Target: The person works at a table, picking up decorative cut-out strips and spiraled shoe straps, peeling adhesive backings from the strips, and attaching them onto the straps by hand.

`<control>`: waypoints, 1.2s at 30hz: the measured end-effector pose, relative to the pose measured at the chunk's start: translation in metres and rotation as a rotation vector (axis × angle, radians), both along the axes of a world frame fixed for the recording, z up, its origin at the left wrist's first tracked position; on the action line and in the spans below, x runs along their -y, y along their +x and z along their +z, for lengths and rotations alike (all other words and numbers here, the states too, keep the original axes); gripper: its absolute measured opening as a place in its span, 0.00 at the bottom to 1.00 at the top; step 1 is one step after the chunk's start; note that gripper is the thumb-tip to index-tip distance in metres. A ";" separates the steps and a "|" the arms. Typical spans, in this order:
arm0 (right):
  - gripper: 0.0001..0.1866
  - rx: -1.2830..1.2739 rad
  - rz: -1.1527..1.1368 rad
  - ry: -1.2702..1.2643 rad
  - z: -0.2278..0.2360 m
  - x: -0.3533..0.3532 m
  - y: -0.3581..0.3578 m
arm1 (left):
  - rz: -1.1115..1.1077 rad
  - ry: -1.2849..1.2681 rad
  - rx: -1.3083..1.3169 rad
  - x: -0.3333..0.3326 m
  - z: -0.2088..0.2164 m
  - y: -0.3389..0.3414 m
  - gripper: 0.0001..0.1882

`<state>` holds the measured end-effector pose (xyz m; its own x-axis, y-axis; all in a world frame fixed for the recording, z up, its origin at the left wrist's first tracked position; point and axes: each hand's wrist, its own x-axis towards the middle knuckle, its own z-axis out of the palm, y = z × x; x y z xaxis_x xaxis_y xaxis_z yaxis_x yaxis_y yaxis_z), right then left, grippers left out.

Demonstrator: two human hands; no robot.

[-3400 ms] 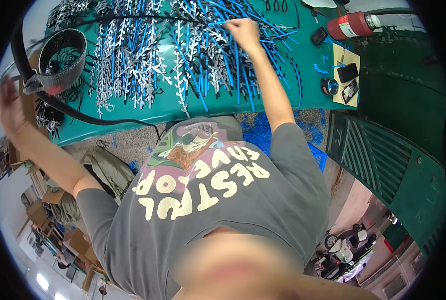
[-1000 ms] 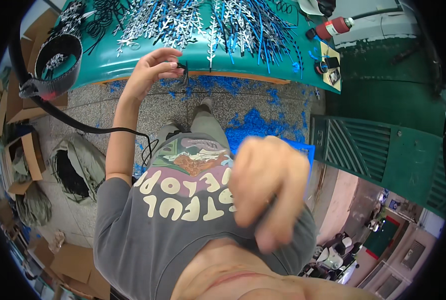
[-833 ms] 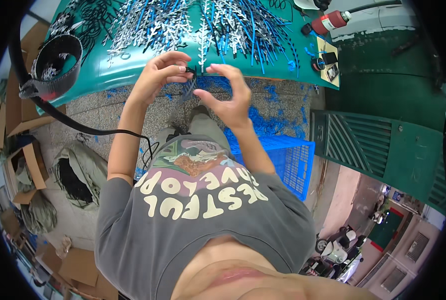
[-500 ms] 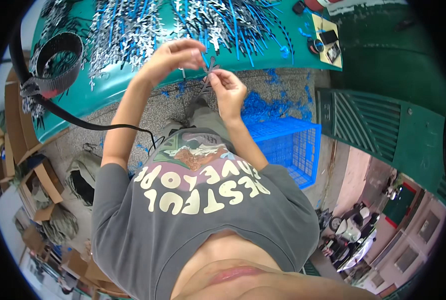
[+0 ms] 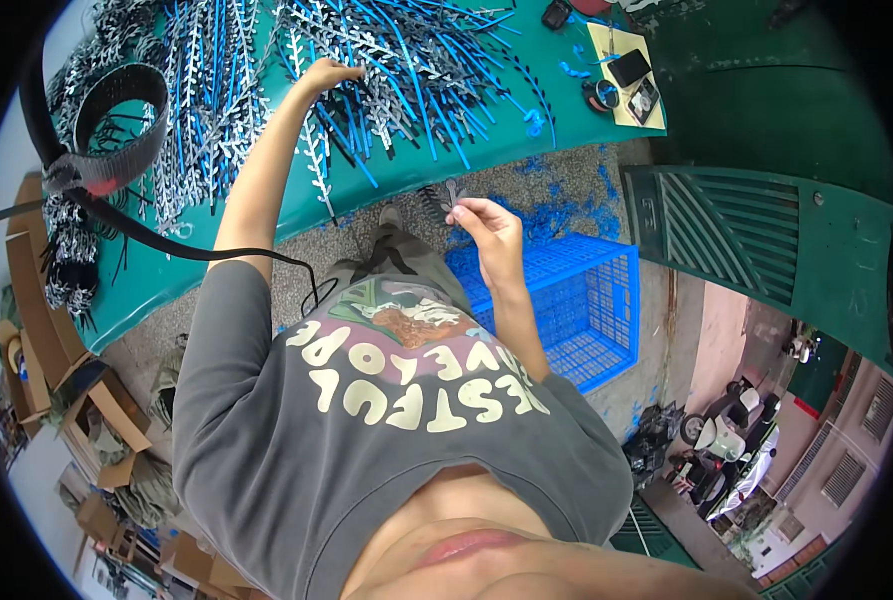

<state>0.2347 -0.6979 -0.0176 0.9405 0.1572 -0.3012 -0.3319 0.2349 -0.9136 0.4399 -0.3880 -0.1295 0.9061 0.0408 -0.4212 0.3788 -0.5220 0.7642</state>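
Note:
My left hand [image 5: 328, 75] reaches across the table onto the pile of leafy strands [image 5: 311, 165], silver-white and dark, with blue strips among them. Its fingers are drawn together at the strands; whatever they pinch cannot be made out. Off the table's near edge, my right hand [image 5: 491, 228] grips a thin dark grey leafy strand [image 5: 453, 190] between thumb and forefinger. The strand's end sticks up past the fingertips, and its lower part is hard to see against the speckled floor.
The green-topped table [image 5: 386, 183] curves across the front. A blue plastic crate [image 5: 634, 300] stands on the floor at right, with blue scraps [image 5: 556, 215] beyond it. At the table's right end lie a tape roll [image 5: 599, 96] and a dark phone-like object [image 5: 628, 68]. Cardboard boxes [image 5: 106, 425] stand at left.
My left hand has left the strand by my right hand and moved forward onto the pile. My right hand has shifted right and slightly nearer, still gripping the strand.

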 end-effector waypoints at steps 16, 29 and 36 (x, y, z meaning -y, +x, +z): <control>0.04 0.439 0.113 -0.188 0.055 -0.075 -0.035 | 0.058 -0.735 0.141 -0.004 0.140 -0.191 0.19; 0.06 1.002 0.096 -0.447 0.079 -0.212 -0.134 | 0.178 -0.961 0.448 -0.065 0.176 -0.362 0.15; 0.11 1.338 0.065 -0.415 0.085 -0.247 -0.166 | 0.101 -0.929 0.748 -0.090 0.191 -0.425 0.20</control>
